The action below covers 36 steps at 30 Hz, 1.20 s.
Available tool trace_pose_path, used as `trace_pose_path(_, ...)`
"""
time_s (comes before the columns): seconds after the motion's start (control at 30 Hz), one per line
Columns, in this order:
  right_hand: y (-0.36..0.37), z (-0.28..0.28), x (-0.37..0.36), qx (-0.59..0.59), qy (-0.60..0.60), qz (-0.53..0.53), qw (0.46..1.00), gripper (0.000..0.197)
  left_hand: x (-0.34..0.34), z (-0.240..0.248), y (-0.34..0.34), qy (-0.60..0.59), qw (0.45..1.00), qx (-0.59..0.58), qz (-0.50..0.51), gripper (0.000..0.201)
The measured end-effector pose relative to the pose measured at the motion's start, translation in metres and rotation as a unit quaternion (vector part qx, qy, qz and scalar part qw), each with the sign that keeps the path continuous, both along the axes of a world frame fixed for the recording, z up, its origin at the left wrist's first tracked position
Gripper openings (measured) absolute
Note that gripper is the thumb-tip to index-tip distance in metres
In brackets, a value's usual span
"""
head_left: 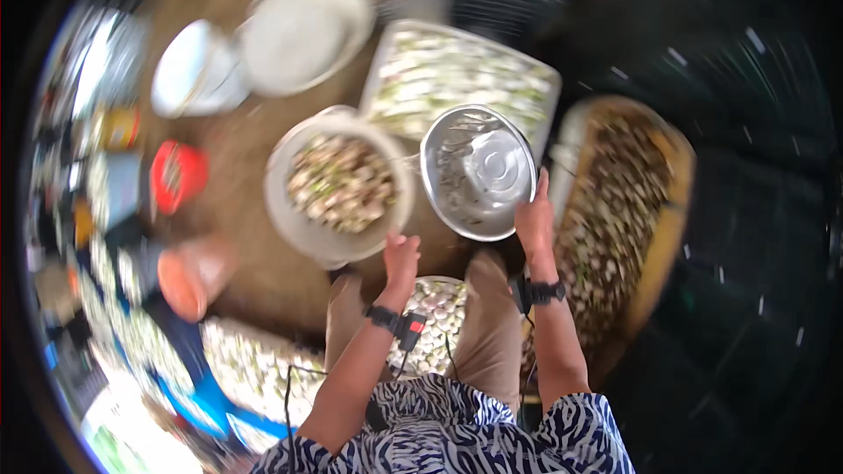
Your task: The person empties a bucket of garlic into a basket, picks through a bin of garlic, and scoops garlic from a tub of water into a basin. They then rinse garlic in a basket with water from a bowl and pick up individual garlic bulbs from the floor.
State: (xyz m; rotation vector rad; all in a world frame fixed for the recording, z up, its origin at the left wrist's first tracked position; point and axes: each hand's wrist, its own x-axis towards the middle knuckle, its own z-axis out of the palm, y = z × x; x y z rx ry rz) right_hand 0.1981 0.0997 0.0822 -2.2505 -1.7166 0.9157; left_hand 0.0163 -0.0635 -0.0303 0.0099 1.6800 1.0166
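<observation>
Metal bowl [479, 171] is being grasped at its right rim by the right hand [534, 218], fingers being closed over the edge, and its shiny inside is being exposed. The near edge of a white tray [553, 92] of pale bulbs [465, 70] is being overlapped by the bowl. Close to the near rim of a round white tub [278, 180], left of the bowl, the left hand [402, 259] is being held with fingers loosely curled; whether that rim is being gripped cannot be told. Pale and greenish pieces [342, 184] are being held in the tub. On the right, brownish bulbs [615, 202] are being contained in a yellow-edged trough [665, 250]. Between the 2 trousered legs [493, 325], whitish bulbs [436, 312] are being seen
</observation>
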Motion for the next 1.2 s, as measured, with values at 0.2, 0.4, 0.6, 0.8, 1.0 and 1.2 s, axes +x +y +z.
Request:
trace_pose_path(0.2,-0.12,0.025,0.31,0.152,-0.07,-0.274,0.947,0.068,0.22,0.086,0.115,0.0,0.949,0.182,-0.258,0.036)
trace_pose_path(0.4,-0.302,-0.078,0.507,-0.045,-0.292,-0.481,0.825,0.072,0.436,-0.028,0.158,0.102,0.805,0.147,-0.566,0.048)
trace_pose_path(0.6,-0.366,-0.176,0.523,-0.293,-0.204,-0.508,0.784,0.067,0.463,-0.177,0.212,0.361,0.698,-0.033,-0.618,0.075)
trace_pose_path(0.8,-0.393,-0.288,0.534,-0.102,-0.35,-0.367,0.856,0.081,0.506,-0.231,0.185,0.357,0.696,0.069,-0.619,0.088)
trace_pose_path(1.0,-0.299,-0.349,0.529,-0.103,-0.07,-0.415,0.901,0.072,0.507,-0.252,0.212,0.11,0.809,-0.021,-0.577,0.088)
trace_pose_path(1.2,-0.255,-0.335,0.529,-0.18,0.007,-0.409,0.895,0.065,0.519,-0.246,0.177,-0.019,0.728,-0.118,-0.676,0.084)
